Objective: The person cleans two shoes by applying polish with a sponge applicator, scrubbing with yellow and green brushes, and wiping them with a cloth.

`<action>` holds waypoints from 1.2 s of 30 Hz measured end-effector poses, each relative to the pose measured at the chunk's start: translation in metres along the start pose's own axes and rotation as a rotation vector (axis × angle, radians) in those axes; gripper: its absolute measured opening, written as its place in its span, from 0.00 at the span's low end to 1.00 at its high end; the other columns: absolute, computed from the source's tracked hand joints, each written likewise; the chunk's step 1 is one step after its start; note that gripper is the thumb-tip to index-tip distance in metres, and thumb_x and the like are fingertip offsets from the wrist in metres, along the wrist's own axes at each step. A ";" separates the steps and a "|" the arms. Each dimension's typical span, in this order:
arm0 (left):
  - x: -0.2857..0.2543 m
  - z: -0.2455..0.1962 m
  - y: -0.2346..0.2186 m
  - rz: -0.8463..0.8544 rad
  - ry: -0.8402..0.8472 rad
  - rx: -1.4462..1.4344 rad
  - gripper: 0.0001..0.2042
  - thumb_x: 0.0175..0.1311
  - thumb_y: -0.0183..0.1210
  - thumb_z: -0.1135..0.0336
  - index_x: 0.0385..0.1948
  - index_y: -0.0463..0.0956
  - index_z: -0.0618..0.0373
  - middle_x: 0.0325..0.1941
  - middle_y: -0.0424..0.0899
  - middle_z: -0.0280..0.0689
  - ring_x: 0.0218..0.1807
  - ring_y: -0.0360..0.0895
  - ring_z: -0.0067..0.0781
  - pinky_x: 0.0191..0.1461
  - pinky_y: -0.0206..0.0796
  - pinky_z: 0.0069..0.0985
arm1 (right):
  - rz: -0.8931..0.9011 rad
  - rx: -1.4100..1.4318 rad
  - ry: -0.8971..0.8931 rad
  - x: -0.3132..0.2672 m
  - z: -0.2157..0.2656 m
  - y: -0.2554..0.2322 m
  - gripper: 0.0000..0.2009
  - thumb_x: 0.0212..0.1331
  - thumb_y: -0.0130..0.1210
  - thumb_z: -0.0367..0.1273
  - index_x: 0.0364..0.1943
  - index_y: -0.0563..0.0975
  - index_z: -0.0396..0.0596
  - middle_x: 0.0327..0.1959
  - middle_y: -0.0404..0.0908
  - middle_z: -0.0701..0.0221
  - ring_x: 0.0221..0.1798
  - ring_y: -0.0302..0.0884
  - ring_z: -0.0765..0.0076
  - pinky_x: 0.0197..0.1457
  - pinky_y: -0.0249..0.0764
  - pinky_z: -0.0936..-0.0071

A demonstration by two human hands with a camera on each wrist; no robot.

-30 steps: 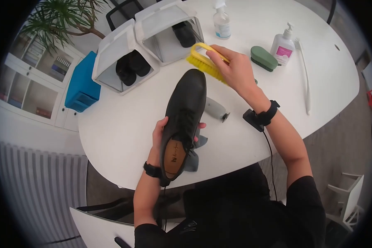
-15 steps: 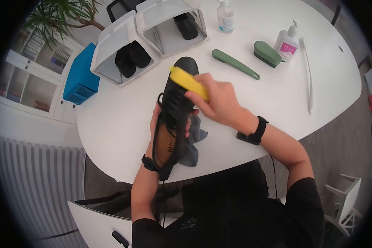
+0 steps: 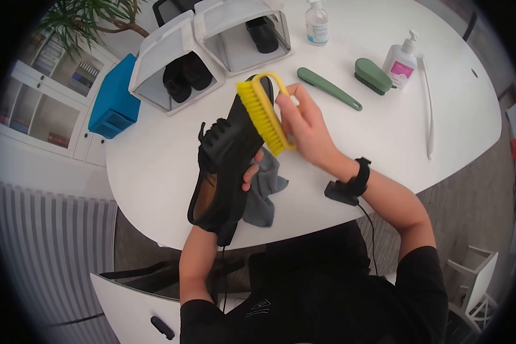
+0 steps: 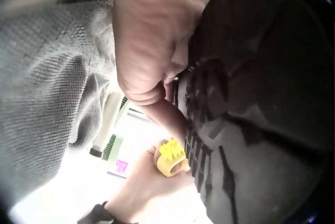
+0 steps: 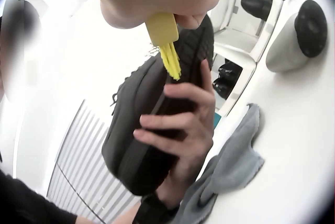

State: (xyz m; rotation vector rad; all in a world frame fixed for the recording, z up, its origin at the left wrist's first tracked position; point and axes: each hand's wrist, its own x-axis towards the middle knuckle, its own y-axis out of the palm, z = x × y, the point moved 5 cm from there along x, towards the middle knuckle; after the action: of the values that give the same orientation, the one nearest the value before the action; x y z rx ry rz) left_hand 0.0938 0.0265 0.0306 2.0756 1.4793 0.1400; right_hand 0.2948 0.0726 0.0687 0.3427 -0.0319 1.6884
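Note:
A black lace-up shoe (image 3: 230, 143) is tilted onto its side above the table, its sole side toward the right. My left hand (image 3: 253, 170) grips it from beneath; in the right wrist view the fingers (image 5: 180, 124) of that hand lie spread across the sole. My right hand (image 3: 311, 127) holds a yellow brush (image 3: 265, 114) by its looped handle, bristles facing the shoe's side near the toe. The right wrist view has the brush's yellow bristles (image 5: 170, 62) at the sole's edge. Below the shoe lies a grey cloth (image 3: 262, 198).
Two white boxes (image 3: 172, 57) with black shoes stand at the back left beside a blue box (image 3: 113, 97). To the right are a green handle (image 3: 329, 89), a green brush (image 3: 372, 75), a pump bottle (image 3: 400, 64), a clear bottle (image 3: 317, 24) and a long white stick (image 3: 426, 109).
The shoe has rolled onto its side and shifted lower left. My right hand has brought the brush from beyond the toe, across the upper, to the shoe's right side.

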 end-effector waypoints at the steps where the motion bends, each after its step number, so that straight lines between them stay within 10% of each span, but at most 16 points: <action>1: 0.003 0.004 -0.006 0.079 -0.074 -0.050 0.21 0.80 0.50 0.52 0.59 0.72 0.61 0.45 0.73 0.41 0.30 0.70 0.26 0.25 0.70 0.23 | 0.001 0.000 -0.002 0.006 0.000 -0.002 0.15 0.81 0.52 0.44 0.49 0.73 0.44 0.20 0.76 0.75 0.21 0.66 0.84 0.27 0.63 0.77; 4: 0.013 0.013 -0.018 0.232 -0.114 -0.277 0.24 0.79 0.51 0.50 0.59 0.71 0.65 0.44 0.70 0.43 0.30 0.72 0.30 0.26 0.76 0.28 | 0.021 0.019 0.132 0.030 -0.006 -0.017 0.18 0.81 0.50 0.47 0.46 0.75 0.44 0.19 0.64 0.80 0.26 0.61 0.84 0.30 0.59 0.78; 8: 0.024 0.022 -0.035 0.424 -0.217 -0.331 0.25 0.77 0.53 0.50 0.59 0.70 0.66 0.47 0.70 0.46 0.30 0.74 0.32 0.27 0.77 0.29 | -0.135 -0.191 0.092 0.058 -0.015 -0.037 0.24 0.78 0.52 0.50 0.50 0.78 0.39 0.21 0.72 0.74 0.25 0.69 0.78 0.31 0.67 0.73; 12: 0.016 0.014 -0.027 0.236 -0.114 -0.305 0.23 0.76 0.56 0.50 0.54 0.72 0.67 0.45 0.73 0.44 0.29 0.75 0.31 0.27 0.76 0.29 | -0.211 -0.423 0.071 0.076 0.009 -0.044 0.27 0.74 0.55 0.51 0.55 0.78 0.37 0.31 0.87 0.58 0.31 0.87 0.62 0.36 0.79 0.64; 20: 0.017 0.011 -0.022 0.136 -0.125 0.013 0.17 0.76 0.57 0.54 0.39 0.75 0.63 0.36 0.77 0.38 0.21 0.71 0.26 0.22 0.70 0.25 | -0.044 -0.665 -0.291 0.052 0.035 -0.009 0.21 0.72 0.60 0.45 0.58 0.77 0.43 0.22 0.83 0.54 0.26 0.85 0.50 0.34 0.78 0.60; 26: 0.009 0.008 -0.014 0.106 0.013 -0.132 0.22 0.75 0.62 0.56 0.52 0.75 0.72 0.40 0.81 0.45 0.28 0.81 0.32 0.30 0.77 0.25 | 0.076 -0.765 -0.509 0.004 0.024 0.029 0.23 0.71 0.63 0.41 0.60 0.72 0.41 0.15 0.79 0.60 0.20 0.81 0.45 0.25 0.75 0.58; 28: -0.005 -0.012 0.006 -0.152 0.288 0.387 0.13 0.78 0.59 0.61 0.52 0.78 0.62 0.37 0.82 0.37 0.30 0.78 0.26 0.32 0.72 0.20 | 0.102 -0.621 -0.475 -0.010 0.013 0.044 0.21 0.72 0.63 0.39 0.58 0.71 0.40 0.16 0.80 0.62 0.19 0.82 0.48 0.25 0.76 0.60; 32: -0.021 -0.020 0.014 -0.229 0.322 0.319 0.10 0.79 0.57 0.64 0.54 0.79 0.56 0.38 0.81 0.32 0.33 0.75 0.21 0.35 0.68 0.18 | 0.118 -0.165 -0.217 -0.023 0.011 0.058 0.18 0.71 0.64 0.36 0.55 0.71 0.40 0.17 0.80 0.65 0.19 0.83 0.52 0.24 0.75 0.64; 34: -0.029 -0.031 0.019 -0.219 0.546 1.181 0.12 0.79 0.57 0.64 0.57 0.77 0.57 0.44 0.83 0.34 0.41 0.80 0.26 0.44 0.74 0.24 | 0.138 -0.229 -0.306 -0.032 0.008 0.065 0.18 0.71 0.64 0.35 0.55 0.71 0.40 0.18 0.80 0.64 0.19 0.82 0.53 0.24 0.74 0.65; 36: -0.018 -0.007 -0.021 -0.232 0.529 0.998 0.14 0.78 0.57 0.65 0.59 0.76 0.57 0.48 0.83 0.35 0.47 0.81 0.29 0.50 0.74 0.27 | 0.179 -0.322 -0.412 -0.046 0.014 0.072 0.17 0.69 0.65 0.33 0.53 0.72 0.40 0.19 0.79 0.63 0.19 0.81 0.53 0.25 0.73 0.67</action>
State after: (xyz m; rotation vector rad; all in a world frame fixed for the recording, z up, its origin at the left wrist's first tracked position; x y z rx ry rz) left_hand 0.0662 0.0176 0.0301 2.7092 2.4539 -0.2079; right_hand 0.2322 0.0145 0.0841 0.4472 -0.6481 1.7288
